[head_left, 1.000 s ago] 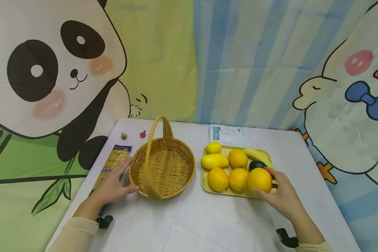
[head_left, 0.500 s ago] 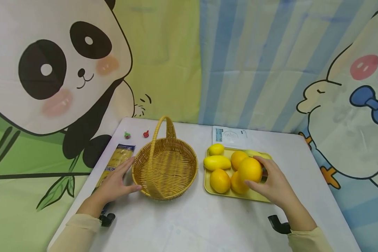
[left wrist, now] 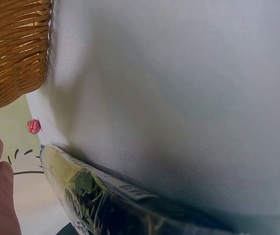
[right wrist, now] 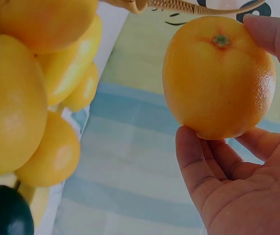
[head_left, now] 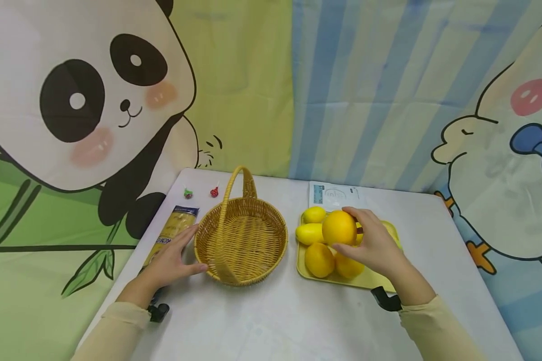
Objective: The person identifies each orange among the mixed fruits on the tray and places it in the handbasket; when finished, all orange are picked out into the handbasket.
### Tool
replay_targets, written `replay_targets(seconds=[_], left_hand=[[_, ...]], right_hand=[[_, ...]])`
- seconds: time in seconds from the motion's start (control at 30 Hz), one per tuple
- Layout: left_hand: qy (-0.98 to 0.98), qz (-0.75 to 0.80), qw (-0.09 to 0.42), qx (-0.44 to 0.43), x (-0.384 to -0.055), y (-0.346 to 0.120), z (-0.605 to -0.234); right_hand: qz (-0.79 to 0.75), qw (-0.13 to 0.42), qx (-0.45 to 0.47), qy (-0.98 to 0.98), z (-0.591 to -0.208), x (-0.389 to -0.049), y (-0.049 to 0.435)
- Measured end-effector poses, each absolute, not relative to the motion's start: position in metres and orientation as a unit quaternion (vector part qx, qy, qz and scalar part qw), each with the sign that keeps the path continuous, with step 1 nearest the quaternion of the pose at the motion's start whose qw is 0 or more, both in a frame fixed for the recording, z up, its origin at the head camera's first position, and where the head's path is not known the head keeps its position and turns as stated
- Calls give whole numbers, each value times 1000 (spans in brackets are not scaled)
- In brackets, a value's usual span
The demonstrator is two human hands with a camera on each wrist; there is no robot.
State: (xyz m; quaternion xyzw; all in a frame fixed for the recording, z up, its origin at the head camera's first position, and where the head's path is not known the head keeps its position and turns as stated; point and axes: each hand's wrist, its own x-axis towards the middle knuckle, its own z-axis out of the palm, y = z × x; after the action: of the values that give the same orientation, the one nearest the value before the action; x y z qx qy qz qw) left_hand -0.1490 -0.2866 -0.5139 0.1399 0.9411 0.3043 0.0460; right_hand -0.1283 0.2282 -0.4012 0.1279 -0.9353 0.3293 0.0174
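Observation:
My right hand [head_left: 375,245] holds an orange [head_left: 339,228] up over the yellow tray [head_left: 370,282], thumb and fingertips on opposite sides of it. In the right wrist view the orange's green stem end [right wrist: 221,40] shows. Below it on the tray lie other oranges [head_left: 319,260], a long yellow fruit [head_left: 309,234] and a lemon [head_left: 314,214]. A dark green fruit [right wrist: 5,213] appears in the right wrist view; the hand hides it in the head view. With fingers spread, my left hand [head_left: 169,263] rests at the left side of the wicker basket [head_left: 252,243], which stands upright with its handle raised.
A pack of pasta [head_left: 176,223] lies left of the basket, partly under the left forearm. Two small wrapped lollipops, one green [head_left: 188,193] and one red [head_left: 214,191], lie behind. A white packet [head_left: 336,194] lies behind the tray. Printed curtains [head_left: 252,100] hang beyond the table.
My right hand has lifted the orange from the tray's front right and carried it left and upward over the other fruit. The left hand has stayed at the basket; the head view has shifted slightly.

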Motion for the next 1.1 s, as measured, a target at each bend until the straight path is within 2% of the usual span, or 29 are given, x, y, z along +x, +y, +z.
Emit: replay_targets(seconds=[1.1], left_hand=[[943,304,38,129,-144,-283,-512]], right_hand=[[296,-33,229,-927,-378,-187,131]])
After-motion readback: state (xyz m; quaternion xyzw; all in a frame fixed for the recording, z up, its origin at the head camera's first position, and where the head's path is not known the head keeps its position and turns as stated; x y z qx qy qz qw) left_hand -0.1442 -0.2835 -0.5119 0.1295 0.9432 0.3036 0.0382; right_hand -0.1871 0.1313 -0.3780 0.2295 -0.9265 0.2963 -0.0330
